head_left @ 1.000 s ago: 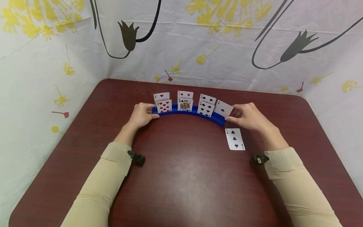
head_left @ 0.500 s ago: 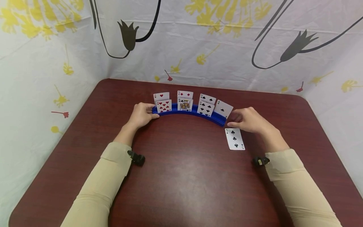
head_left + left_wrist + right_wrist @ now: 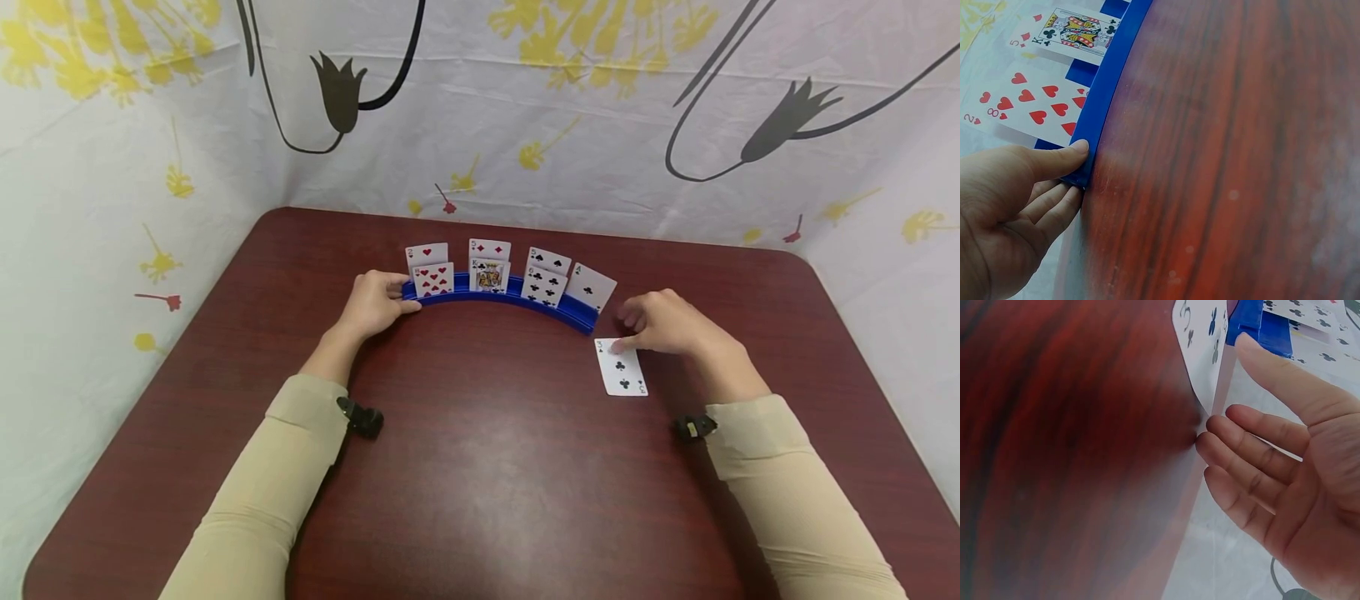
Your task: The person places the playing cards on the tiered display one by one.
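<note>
My left hand (image 3: pixel 372 304) grips the left end of a curved blue playing-card holder (image 3: pixel 1110 87), its thumb over the front edge. Upright in the holder stand playing cards: the eight of hearts (image 3: pixel 433 281) before the two of hearts (image 3: pixel 427 252), the king of clubs (image 3: pixel 489 277) before the five of diamonds (image 3: pixel 490 248), the six of clubs (image 3: pixel 543 287) before the five of spades (image 3: pixel 550 259), and the ace of clubs (image 3: pixel 590 287) at the right. Over the three of clubs (image 3: pixel 624 379), flat on the table, my right hand (image 3: pixel 663 325) has its thumb apart from its loosely bent fingers.
The dark red-brown table (image 3: pixel 480 458) has rounded corners. Behind and beside it hangs a white cloth (image 3: pixel 600 167) printed with flowers. A small black camera (image 3: pixel 363 419) sits at the left wrist and another camera (image 3: pixel 696 427) at the right.
The right hand has let go of the ace of clubs and moved right and toward me, its thumb now over the three of clubs. The left hand has stayed at the holder.
</note>
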Demonstrator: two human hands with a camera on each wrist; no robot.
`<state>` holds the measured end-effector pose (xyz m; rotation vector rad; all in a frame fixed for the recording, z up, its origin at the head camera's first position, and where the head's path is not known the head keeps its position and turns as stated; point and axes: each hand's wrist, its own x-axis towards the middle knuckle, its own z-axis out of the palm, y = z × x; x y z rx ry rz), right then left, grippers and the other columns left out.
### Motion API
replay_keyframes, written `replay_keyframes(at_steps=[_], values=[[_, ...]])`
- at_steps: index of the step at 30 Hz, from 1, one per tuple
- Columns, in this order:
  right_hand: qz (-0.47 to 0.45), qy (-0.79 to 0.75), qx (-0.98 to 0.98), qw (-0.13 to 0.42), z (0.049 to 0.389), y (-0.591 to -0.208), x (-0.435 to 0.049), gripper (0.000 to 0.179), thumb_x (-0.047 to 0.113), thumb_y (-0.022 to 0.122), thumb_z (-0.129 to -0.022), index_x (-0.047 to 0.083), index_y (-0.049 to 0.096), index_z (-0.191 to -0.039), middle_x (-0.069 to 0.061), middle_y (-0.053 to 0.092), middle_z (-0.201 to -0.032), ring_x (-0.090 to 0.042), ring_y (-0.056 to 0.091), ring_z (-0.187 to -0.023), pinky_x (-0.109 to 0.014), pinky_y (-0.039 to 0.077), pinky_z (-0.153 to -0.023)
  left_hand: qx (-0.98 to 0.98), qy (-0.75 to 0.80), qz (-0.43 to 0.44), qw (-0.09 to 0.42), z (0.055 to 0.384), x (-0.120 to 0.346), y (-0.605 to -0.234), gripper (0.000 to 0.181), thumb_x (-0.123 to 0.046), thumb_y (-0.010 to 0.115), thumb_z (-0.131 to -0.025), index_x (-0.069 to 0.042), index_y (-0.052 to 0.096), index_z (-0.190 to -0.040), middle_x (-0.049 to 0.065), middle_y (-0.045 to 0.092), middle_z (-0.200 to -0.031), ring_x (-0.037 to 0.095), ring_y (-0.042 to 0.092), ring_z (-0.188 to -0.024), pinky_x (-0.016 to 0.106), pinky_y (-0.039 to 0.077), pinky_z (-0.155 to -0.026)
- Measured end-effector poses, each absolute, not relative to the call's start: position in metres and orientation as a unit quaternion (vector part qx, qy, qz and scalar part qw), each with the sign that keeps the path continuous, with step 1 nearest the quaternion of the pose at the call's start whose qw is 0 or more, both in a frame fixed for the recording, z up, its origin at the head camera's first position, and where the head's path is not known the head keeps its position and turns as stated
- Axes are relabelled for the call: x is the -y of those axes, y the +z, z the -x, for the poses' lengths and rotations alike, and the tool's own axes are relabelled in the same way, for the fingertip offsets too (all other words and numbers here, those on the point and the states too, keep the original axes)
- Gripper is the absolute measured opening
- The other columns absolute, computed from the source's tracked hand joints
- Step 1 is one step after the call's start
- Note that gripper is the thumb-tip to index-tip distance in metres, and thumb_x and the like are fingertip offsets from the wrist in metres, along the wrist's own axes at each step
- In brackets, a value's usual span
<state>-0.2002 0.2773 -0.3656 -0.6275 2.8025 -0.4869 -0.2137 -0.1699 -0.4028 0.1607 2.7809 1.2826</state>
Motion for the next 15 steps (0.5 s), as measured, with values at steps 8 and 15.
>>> replay_keyframes(at_steps=[8, 15], values=[[0.211, -0.181, -0.948, 0.154, 0.1978, -0.3650, -0.2791, 0.058, 0.023, 0.098, -0.061, -0.004, 0.072, -0.105, -0.010, 0.072, -0.090, -0.026, 0.066, -0.083, -0.044, 0.055, -0.078, -0.907, 0.415, -0.050, 0.042, 0.2141, 0.1692, -0.4030, 0.048, -0.010, 0.079, -0.089, 0.006, 0.064, -0.132, 0.025, 0.069, -0.121, 0.033, 0.070, -0.110, 0.045, 0.056, -0.093], [0.219, -0.188, -0.943, 0.167, 0.1964, -0.3645, -0.2787, 0.044, 0.012, 0.095, -0.065, -0.001, 0.070, -0.099, -0.006, 0.070, -0.085, -0.023, 0.065, -0.081, -0.042, 0.055, -0.075, -0.908, 0.414, -0.049, 0.043, 0.2141, 0.1688, -0.4022, 0.049, -0.010, 0.079, -0.089, 0.005, 0.064, -0.133, 0.025, 0.068, -0.122, 0.033, 0.069, -0.111, 0.045, 0.056, -0.093]])
